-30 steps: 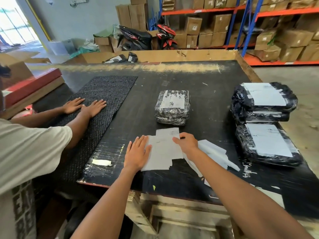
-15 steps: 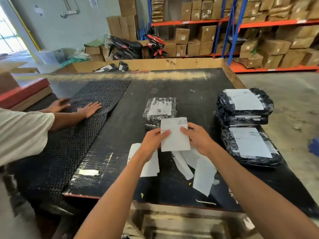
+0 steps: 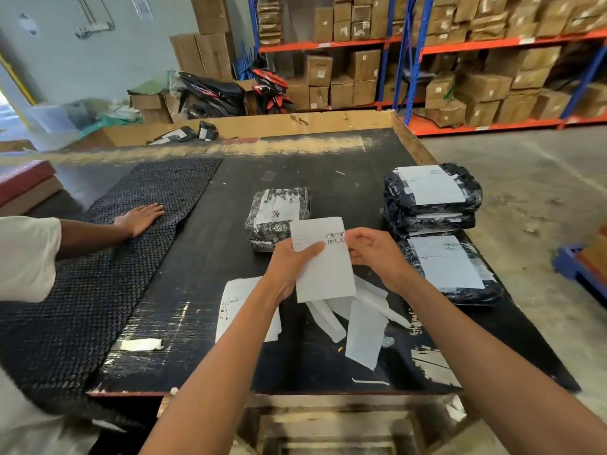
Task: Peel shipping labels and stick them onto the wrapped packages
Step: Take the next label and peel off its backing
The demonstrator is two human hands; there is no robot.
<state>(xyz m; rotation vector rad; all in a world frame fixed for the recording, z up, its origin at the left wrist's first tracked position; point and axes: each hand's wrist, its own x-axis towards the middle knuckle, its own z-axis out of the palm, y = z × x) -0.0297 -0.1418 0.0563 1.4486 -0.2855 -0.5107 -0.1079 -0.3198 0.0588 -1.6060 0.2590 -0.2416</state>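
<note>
Holding a label at frame centre, left hand gripping and right hand pinching its edge, unpeeled; three packages at right labelled, middle package apparently too, loose labels remaining on the surface.

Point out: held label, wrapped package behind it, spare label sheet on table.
held label (image 3: 325, 274): head view, blank lower half.
wrapped package (image 3: 279, 205): head view, top face.
spare label sheet (image 3: 235, 300): head view, left part.
</note>
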